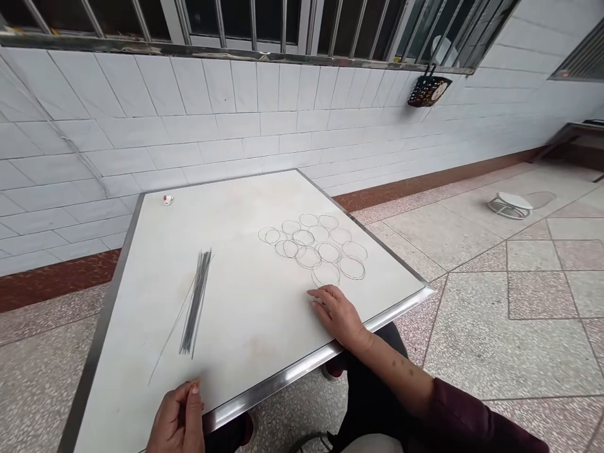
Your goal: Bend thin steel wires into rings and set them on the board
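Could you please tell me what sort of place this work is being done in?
Probably a tiled home courtyard or veranda: a white tiled wall under a barred window, a terrazzo floor, and a small metal-edged table.

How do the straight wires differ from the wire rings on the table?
The straight wires lie bundled as long thin rods near the left hand; the wire rings are bent into circles, spread in an overlapping cluster beyond the right hand. Both look like thin grey metal, flat on the white table.

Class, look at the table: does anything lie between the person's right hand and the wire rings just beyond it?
Nothing visible does. The right hand rests flat on the table, and only bare tabletop separates its fingertips from the nearest of the wire rings.
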`<state>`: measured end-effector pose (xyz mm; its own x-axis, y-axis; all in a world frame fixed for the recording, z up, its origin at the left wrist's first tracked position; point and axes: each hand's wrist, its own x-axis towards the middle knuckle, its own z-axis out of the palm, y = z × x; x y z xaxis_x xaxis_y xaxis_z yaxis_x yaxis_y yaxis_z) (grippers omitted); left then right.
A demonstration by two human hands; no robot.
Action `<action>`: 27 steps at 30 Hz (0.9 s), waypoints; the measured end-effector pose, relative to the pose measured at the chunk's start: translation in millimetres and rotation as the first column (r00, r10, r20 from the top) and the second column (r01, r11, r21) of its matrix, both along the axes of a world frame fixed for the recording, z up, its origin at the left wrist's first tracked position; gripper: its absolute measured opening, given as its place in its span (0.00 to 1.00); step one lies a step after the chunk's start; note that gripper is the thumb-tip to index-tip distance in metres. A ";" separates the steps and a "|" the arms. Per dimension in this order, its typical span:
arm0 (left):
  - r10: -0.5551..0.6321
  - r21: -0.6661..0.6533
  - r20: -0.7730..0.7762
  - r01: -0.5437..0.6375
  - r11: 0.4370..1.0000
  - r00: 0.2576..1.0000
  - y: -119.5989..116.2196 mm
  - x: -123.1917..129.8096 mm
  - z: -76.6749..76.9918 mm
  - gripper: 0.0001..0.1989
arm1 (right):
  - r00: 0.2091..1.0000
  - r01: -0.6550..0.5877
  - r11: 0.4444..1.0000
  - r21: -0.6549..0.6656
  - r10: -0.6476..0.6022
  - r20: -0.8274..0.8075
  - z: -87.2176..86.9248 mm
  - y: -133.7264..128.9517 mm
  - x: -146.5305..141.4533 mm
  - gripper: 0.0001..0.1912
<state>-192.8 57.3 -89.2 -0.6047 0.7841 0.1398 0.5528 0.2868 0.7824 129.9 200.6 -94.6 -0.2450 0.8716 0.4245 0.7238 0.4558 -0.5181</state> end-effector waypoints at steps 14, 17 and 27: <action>-0.060 0.159 -0.120 0.079 0.984 0.991 -3.4 9.9 -7.1 0.10 | 0.702 -0.702 0.712 0.022 0.686 0.190 11.7 67.3 -199.9 0.12; -0.061 0.153 -0.124 0.080 0.985 0.990 -4.6 12.3 -4.8 0.10 | 0.623 -0.762 0.647 0.014 0.727 0.288 11.0 73.0 -216.8 0.15; -0.054 0.136 -0.139 0.073 0.988 0.989 -3.4 14.7 0.6 0.10 | 0.464 -0.848 0.530 -0.019 0.759 0.457 29.3 86.6 -220.2 0.13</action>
